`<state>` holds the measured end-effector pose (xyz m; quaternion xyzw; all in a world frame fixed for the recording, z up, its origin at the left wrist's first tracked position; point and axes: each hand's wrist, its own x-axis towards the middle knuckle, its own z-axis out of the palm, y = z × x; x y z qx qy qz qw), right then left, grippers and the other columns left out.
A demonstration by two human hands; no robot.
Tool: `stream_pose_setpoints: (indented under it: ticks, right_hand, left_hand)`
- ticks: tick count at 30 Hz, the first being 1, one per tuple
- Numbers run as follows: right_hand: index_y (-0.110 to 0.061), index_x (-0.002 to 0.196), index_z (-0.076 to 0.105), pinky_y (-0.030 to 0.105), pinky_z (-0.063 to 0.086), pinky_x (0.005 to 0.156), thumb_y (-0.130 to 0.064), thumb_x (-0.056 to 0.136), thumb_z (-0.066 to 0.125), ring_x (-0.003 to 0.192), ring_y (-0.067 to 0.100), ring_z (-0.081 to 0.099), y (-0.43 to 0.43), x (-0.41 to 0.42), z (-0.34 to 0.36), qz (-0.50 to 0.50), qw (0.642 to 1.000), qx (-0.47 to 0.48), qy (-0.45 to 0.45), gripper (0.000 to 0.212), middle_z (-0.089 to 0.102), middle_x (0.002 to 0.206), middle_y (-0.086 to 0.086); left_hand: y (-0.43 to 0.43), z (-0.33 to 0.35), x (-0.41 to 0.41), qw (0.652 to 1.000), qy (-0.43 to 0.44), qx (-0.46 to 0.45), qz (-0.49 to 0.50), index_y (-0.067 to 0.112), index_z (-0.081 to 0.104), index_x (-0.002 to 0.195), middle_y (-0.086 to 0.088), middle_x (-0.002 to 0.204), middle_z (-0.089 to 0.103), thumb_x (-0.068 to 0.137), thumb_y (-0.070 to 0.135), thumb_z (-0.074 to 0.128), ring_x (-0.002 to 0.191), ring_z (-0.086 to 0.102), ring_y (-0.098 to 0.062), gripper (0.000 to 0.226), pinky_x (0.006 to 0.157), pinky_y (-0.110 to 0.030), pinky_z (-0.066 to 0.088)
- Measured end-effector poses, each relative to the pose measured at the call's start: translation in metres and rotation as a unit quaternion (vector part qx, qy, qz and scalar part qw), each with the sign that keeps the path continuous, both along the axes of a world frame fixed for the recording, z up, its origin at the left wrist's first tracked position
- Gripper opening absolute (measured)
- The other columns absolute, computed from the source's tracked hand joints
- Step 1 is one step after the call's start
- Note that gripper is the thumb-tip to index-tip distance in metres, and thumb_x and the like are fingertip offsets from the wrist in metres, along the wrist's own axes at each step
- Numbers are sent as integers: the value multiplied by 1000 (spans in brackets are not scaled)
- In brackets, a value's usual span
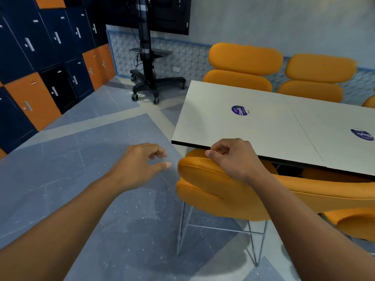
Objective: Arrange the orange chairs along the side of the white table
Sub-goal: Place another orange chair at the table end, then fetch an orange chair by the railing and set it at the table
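Lockers (40,63) cover the wall at ten o'clock. Their blue, black and orange doors are all closed, so any contents are hidden. The white table (253,126) stands at two o'clock, with a first far chair (244,59) and a second far chair (319,69) along its far side at one o'clock. The near chair (213,185) is orange, with a padded back of two fat rolls on thin wire legs, and sits pushed in under the table's near edge. The right hand (233,159) is over the top roll, fingers loosely curled and grasping nothing; contact with the padding cannot be made out. The left hand (140,165), at nine o'clock of that chair, is just beside it over the floor, fingers relaxed and released.
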<state>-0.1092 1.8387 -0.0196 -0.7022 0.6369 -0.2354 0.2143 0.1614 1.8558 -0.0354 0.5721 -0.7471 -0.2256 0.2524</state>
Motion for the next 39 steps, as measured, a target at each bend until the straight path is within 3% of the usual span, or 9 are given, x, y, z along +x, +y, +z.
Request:
stream_pose_setpoints:
  ticks: [2,8,13,16,20,23,39]
  right_hand:
    - [-30,103,75,41,56,87,-54,89,66,97,10,63,-13,34,-3,5,1000,11,-5,29,71,97,-15]
    - [-31,119,69,41,53,94,-58,86,67,103,14,62,-57,106,-9,62,993,90,37,43,69,112,-7]
    - [-26,128,64,34,51,91,-54,89,66,103,15,60,-110,142,-14,87,986,124,72,48,68,115,-1]
    - [-28,130,62,33,48,90,-53,90,66,105,18,59,-151,160,-27,83,984,135,83,47,66,123,0]
    - [-30,129,61,37,51,98,-54,90,65,110,21,60,-210,180,-45,82,983,147,78,46,63,129,1]
    - [-27,129,61,37,49,101,-51,91,66,113,21,60,-264,191,-54,76,984,152,54,46,63,127,1]
    - [-32,126,63,37,53,98,-54,89,67,108,17,62,-511,218,-59,16,988,152,-1,43,65,126,-6]
  left_hand:
    - [-11,-2,38,1000,-9,16,-12,26,67,103,11,104,66,79,45,72,98,58,-7,31,76,-16,43]
    - [-49,-6,117,999,-15,48,-6,24,66,106,9,106,66,80,42,72,98,58,-9,32,85,-25,47]
    - [-98,-14,156,998,-12,55,-4,29,64,104,10,105,65,80,42,73,97,58,-7,29,78,-14,42]
    - [-133,-22,172,999,-14,51,-5,29,64,104,11,104,64,80,42,73,96,57,-6,29,76,-11,40]
    - [-193,-34,189,998,-22,60,-8,32,63,102,10,105,64,79,44,72,96,58,-6,28,80,-19,45]
    - [-252,-39,198,997,-33,75,-2,29,64,105,10,106,64,79,46,72,97,58,-7,32,86,-25,48]
    - [-531,-41,218,994,-51,98,-21,26,65,110,8,107,65,81,45,70,99,59,-9,35,88,-28,50]
